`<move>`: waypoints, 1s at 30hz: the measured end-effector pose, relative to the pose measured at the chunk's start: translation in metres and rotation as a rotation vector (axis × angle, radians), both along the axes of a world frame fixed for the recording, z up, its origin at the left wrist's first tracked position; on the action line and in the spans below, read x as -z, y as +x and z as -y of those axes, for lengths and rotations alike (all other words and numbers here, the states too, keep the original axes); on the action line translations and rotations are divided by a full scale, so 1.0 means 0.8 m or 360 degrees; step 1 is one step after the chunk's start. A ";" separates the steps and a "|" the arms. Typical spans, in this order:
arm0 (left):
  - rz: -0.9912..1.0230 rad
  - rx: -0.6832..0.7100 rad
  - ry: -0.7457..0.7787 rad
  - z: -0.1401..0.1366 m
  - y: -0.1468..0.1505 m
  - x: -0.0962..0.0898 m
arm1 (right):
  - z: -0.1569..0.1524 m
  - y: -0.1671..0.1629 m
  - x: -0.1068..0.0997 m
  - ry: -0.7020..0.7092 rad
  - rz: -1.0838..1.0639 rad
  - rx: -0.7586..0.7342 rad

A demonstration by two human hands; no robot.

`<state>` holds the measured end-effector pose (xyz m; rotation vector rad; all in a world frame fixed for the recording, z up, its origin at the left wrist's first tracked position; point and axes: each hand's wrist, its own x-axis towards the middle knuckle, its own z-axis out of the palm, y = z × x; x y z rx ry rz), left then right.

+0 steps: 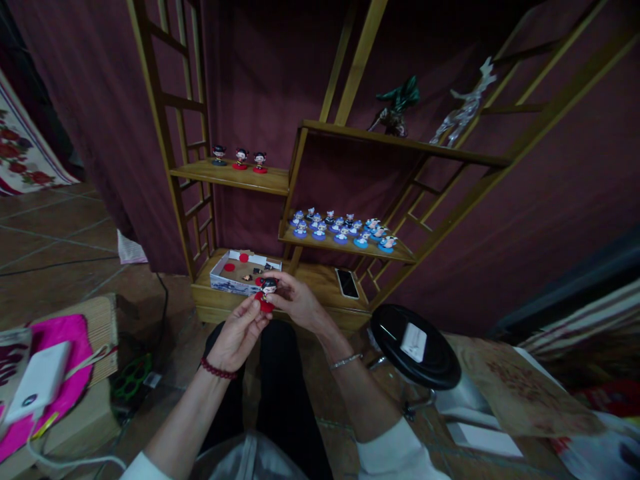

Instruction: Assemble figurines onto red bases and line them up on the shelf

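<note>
Above my knees I hold a small black-haired figurine point(269, 287) with a red round base between both hands. The fingers of my left hand point(246, 330) pinch the red base from below. My right hand point(295, 300) grips the figurine's body and head from the right. Just beyond my hands, an open cardboard box point(235, 288) holds red discs point(229, 267) and several small dark pieces point(257, 271). Three similar figurines point(241, 159) stand upright on the left shelf point(230, 176).
Several blue and purple figurines point(341, 233) fill the middle shelf. A phone point(347, 283) lies on the bottom board. Two statues point(400, 103) stand on the upper right shelf. A black stool point(415, 347) is at my right, a white power bank point(40, 380) at my left.
</note>
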<state>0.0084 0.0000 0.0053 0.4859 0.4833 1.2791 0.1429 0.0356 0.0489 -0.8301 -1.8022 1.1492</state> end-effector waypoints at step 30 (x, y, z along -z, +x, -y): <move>0.0109 0.0135 -0.0023 0.005 -0.005 -0.025 | 0.005 0.001 -0.016 0.0097 -0.0068 -0.0044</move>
